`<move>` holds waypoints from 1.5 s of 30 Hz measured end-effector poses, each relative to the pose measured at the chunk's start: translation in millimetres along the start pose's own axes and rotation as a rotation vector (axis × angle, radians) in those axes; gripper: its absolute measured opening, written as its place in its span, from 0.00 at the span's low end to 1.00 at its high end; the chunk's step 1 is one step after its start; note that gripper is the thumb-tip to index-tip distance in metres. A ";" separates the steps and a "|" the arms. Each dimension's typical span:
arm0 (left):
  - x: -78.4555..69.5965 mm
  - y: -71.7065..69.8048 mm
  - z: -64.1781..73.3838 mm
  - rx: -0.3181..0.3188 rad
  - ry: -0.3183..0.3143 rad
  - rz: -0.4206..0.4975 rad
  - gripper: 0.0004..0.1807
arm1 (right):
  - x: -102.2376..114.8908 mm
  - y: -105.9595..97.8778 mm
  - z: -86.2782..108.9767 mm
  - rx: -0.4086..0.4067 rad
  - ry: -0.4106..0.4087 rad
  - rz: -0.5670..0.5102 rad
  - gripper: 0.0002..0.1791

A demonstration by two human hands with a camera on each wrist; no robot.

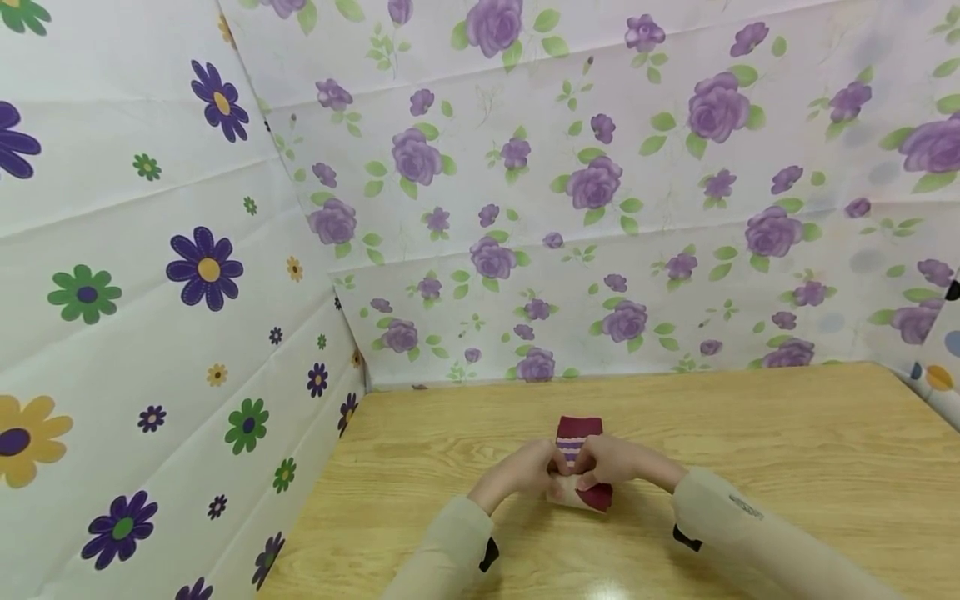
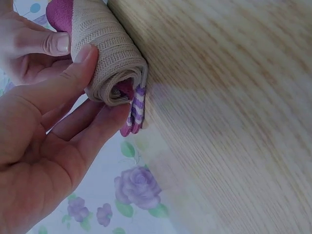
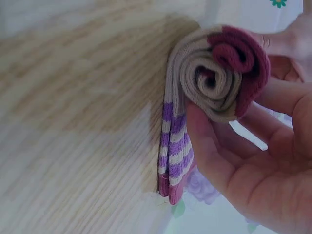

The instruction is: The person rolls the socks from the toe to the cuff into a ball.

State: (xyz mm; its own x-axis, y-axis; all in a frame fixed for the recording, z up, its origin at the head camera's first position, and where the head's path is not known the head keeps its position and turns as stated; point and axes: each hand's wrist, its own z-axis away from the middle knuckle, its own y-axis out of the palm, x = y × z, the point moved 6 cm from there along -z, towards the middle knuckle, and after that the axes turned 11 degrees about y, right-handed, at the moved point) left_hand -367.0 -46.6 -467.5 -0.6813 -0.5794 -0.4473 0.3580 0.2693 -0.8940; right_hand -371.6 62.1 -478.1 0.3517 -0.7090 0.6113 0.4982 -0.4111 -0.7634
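Note:
A pair of socks [image 1: 580, 427] lies on the table, partly wound into a roll. Beige ribbed knit makes up most of the roll [image 2: 109, 46], with maroon patches. The flat end, striped purple and white with a maroon edge, points away from me. My left hand [image 1: 525, 468] grips the roll's left end, thumb side on top and other fingers at its far side. At the other end, my right hand [image 1: 618, 460] holds the roll too, its fingers curled against the far side. The right wrist view shows the spiral layers [image 3: 209, 80] end-on. Both hands partly cover the socks in the head view.
The wood-grain table [image 1: 750, 450] extends to both sides of the hands. A sheet with purple roses [image 1: 592, 183] hangs behind it, and a daisy-patterned sheet [image 1: 150, 333] runs along the left edge. Another patterned sheet [image 1: 933, 400] borders the right.

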 end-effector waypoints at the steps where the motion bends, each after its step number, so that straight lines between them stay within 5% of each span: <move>1: 0.2 -0.1 -0.5 0.002 -0.006 0.007 0.10 | -0.1 0.3 1.2 -0.017 -0.001 -0.007 0.05; 7: 4.6 1.7 -1.0 0.008 -0.049 0.089 0.10 | 3.0 1.8 11.1 -0.168 -0.044 0.002 0.04; 12: 6.8 3.4 -0.6 0.013 -0.042 0.119 0.10 | 14.1 2.6 21.2 -0.265 -0.122 0.122 0.03; 21: 10.4 1.9 -2.4 0.019 -0.043 0.181 0.11 | 25.9 7.3 27.7 -0.346 -0.149 0.371 0.15; 36: 14.1 5.0 0.2 0.057 -0.080 0.269 0.11 | 31.9 18.3 31.3 -0.282 -0.135 0.322 0.13; 45: 10.3 5.8 0.4 0.075 -0.043 0.297 0.11 | 30.7 13.4 30.8 -0.264 -0.179 0.301 0.12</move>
State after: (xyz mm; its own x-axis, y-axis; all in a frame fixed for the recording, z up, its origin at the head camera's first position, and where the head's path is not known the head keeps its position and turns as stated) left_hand -371.7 -51.3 -477.3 -0.5131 -0.5163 -0.6857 0.5843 0.3751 -0.7197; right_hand -329.8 52.5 -463.2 0.5935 -0.7187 0.3622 0.1414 -0.3500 -0.9260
